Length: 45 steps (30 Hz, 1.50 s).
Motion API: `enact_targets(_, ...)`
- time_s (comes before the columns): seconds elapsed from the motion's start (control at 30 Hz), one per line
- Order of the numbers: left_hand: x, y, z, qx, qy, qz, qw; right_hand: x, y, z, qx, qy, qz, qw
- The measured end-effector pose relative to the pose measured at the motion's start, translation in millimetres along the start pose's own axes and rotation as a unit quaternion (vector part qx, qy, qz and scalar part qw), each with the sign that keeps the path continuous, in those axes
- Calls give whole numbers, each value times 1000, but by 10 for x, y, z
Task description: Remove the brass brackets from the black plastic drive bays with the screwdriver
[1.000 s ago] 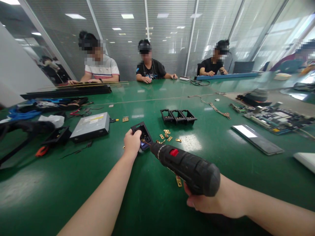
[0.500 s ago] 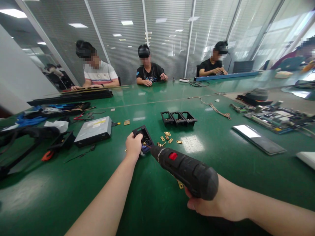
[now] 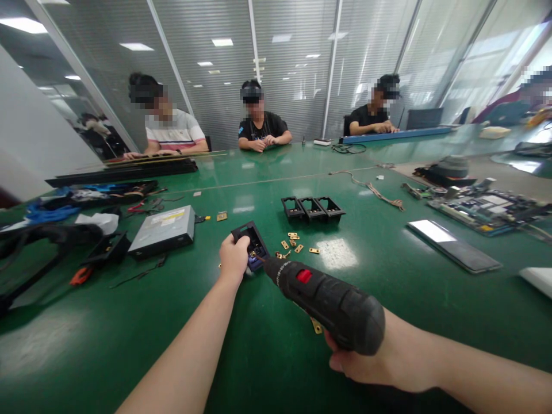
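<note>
My left hand [image 3: 235, 256] grips a black plastic housing [image 3: 254, 237] by its left side, the thumb over the rim, and tilts it so its hollow inside faces me. My right hand [image 3: 362, 359] is wrapped round the handle of a black cordless drill [image 3: 328, 299] with a red switch on top. The drill's bit points into the lower part of the housing, beside small brass-coloured bits; whether its tip touches a screw I cannot tell. Just beyond the drill lie several small brass plates [image 3: 298, 248]. Another brass plate [image 3: 317, 326] shows partly under the drill.
Three joined black housings [image 3: 311, 208] stand farther back. A silver disc drive [image 3: 164, 230] lies left, near cables and a black strap. To the right are a phone [image 3: 452, 245] and a circuit board [image 3: 483, 201]. Three co-workers sit across the green table, a fourth person at far right.
My hands, the housing and the drill stay almost in place. Across the table, the middle co-worker's raised hand has come down to the other hand.
</note>
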State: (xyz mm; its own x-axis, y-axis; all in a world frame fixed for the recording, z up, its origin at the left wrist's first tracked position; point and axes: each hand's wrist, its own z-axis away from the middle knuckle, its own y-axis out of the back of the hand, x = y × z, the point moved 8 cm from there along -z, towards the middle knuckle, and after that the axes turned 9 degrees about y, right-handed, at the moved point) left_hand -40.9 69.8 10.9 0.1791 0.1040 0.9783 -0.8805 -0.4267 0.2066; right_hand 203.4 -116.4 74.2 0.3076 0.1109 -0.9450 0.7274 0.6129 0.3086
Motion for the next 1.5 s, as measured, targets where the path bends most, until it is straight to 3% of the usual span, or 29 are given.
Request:
enact_targets(0.17, 1, -1, -2, 0, -3, -3, 1000, 24, -6, -2, -5, -18, 0, 1000)
enact_targets(0.3, -10, -6, -20, 1, -4, -6, 1000, 21, -12, -1, -6, 15, -28, 999)
enact_targets(0.6, -30, -14, -48, -1, 0, -4, 1000, 16, -10, -3, -5, 2, -31, 1000)
enact_targets(0.8, -65, -19, -80, 3, 0, -3, 1000, -14, -32, -3, -13, 34, -86, 996)
enact_targets(1.5, -73, -6, -75, 6, 2, -1, 1000, 86, -9, 9, -2, 21, -24, 999)
